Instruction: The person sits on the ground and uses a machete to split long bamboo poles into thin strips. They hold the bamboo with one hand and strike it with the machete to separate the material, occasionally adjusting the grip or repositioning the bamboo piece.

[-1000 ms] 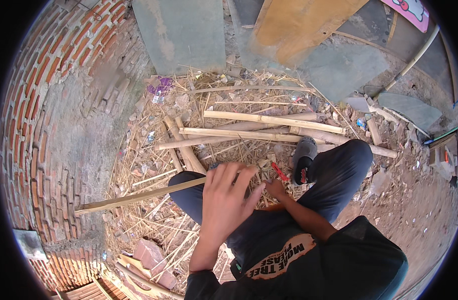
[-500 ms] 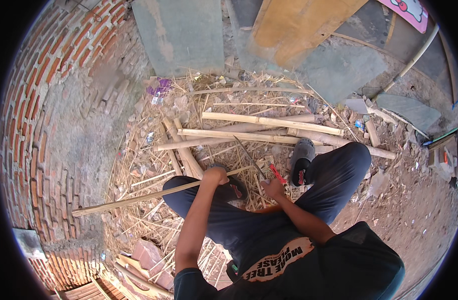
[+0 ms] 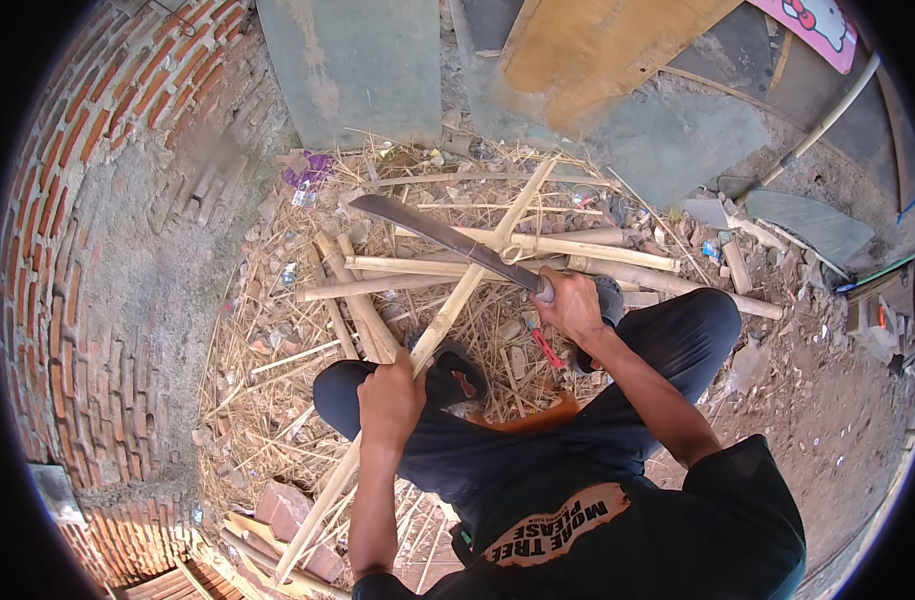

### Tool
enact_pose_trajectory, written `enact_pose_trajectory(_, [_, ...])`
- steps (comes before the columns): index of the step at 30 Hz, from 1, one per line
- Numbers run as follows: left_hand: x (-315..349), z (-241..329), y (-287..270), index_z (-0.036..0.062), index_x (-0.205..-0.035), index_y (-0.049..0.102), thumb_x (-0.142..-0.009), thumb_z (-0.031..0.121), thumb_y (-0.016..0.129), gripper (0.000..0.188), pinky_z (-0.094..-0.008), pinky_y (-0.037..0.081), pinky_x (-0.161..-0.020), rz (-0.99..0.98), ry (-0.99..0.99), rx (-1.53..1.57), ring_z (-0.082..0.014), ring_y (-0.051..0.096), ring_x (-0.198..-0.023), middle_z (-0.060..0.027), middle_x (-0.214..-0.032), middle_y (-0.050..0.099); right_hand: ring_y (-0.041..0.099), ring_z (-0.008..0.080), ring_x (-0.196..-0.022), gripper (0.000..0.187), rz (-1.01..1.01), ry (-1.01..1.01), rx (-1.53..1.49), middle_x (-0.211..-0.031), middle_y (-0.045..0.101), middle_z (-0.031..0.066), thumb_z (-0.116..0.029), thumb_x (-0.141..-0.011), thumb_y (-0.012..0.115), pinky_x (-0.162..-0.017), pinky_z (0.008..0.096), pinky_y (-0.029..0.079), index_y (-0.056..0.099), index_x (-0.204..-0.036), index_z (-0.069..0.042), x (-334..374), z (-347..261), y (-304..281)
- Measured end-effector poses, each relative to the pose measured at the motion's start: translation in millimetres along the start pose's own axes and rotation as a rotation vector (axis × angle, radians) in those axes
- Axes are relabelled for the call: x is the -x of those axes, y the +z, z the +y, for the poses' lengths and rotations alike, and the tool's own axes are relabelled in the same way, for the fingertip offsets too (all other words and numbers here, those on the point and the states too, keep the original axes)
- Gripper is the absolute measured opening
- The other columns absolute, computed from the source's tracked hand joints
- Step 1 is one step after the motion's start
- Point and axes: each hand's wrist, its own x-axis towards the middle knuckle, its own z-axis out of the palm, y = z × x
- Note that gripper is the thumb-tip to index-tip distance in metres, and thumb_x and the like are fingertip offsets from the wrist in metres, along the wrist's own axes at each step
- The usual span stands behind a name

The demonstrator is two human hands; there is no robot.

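My left hand (image 3: 389, 400) is closed round a long split bamboo strip (image 3: 445, 322), which slants from the lower left up past my left knee to the far middle. My right hand (image 3: 572, 305) grips the handle of a machete (image 3: 407, 218). Its dark blade points to the far left and crosses the strip beyond my left hand. A thin curled shaving (image 3: 513, 254) shows beside the blade on the strip. Whether the edge is biting into the bamboo I cannot tell.
Several bamboo poles (image 3: 617, 255) lie across the straw-strewn ground ahead of my feet. A red object (image 3: 547, 347) lies between my shoes. To the left rises a brick wall (image 3: 87, 300); grey panels (image 3: 352, 80) lie at the far side.
The strip has swung from lying leftward across my knee to pointing up and away. My right hand has raised the machete, which has turned leftward and now lies across the strip.
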Motion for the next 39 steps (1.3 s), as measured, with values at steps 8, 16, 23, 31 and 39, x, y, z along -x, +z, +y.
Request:
enact_pose_trajectory(8, [16, 21, 31, -0.0007, -0.093, 0.058, -0.100, 0.028, 0.063, 0.030, -0.0590, 0.050, -0.064, 0.069, -0.029, 0.240, -0.0493, 0.065, -0.071, -0.0277, -0.070, 0.065, 0.070, 0.0380, -0.067, 0.039, -0.050, -0.260, 0.177, -0.067, 0.068, 0.0177, -0.024, -0.074, 0.076, -0.065, 0.0481, 0.055, 0.067, -0.110, -0.011, -21, -8, -28])
enact_pose_trajectory(16, [67, 11, 34, 0.0012, -0.088, 0.054, -0.099, 0.025, 0.065, 0.028, -0.0588, 0.050, -0.063, 0.010, -0.107, 0.232, -0.0482, 0.066, -0.070, -0.0263, -0.069, 0.065, 0.071, 0.0386, -0.070, 0.022, 0.184, -0.021, 0.362, -0.070, 0.069, 0.0195, -0.024, -0.076, 0.070, -0.068, 0.0487, 0.057, 0.074, -0.092, -0.009, -84, 48, -74])
enact_pose_trajectory(23, [46, 21, 34, 0.0016, -0.089, 0.057, -0.097, 0.024, 0.067, 0.026, -0.0515, 0.050, -0.058, 0.147, 0.000, 0.361, -0.0455, 0.066, -0.065, -0.0234, -0.066, 0.064, 0.071, 0.0383, -0.071, 0.022, 0.018, -0.149, 0.280, -0.071, 0.070, 0.0201, -0.024, -0.076, 0.071, -0.067, 0.0478, 0.057, 0.072, -0.091, -0.008, -49, -2, -59])
enact_pose_trajectory(31, [37, 20, 45, -0.0038, -0.094, 0.061, -0.102, 0.032, 0.064, 0.037, -0.0380, 0.047, -0.053, -0.105, -0.051, 0.916, -0.0303, 0.067, -0.055, -0.0168, -0.062, 0.064, 0.072, 0.0370, -0.071, 0.024, -0.051, -0.256, 0.234, -0.074, 0.071, 0.0164, -0.021, -0.073, 0.073, -0.067, 0.0481, 0.056, 0.069, -0.093, -0.008, -22, -22, -66])
enact_pose_trajectory(39, [37, 36, 46, 0.0028, -0.098, 0.070, -0.109, 0.034, 0.050, 0.039, -0.0251, 0.030, -0.040, -0.052, -0.090, 1.077, -0.0025, 0.037, -0.041, 0.0058, -0.051, 0.042, 0.071, 0.0374, -0.070, 0.030, -0.066, -0.286, 0.202, -0.073, 0.071, 0.0174, -0.021, -0.072, 0.074, -0.066, 0.0470, 0.056, 0.071, -0.099, -0.008, -26, -35, -73])
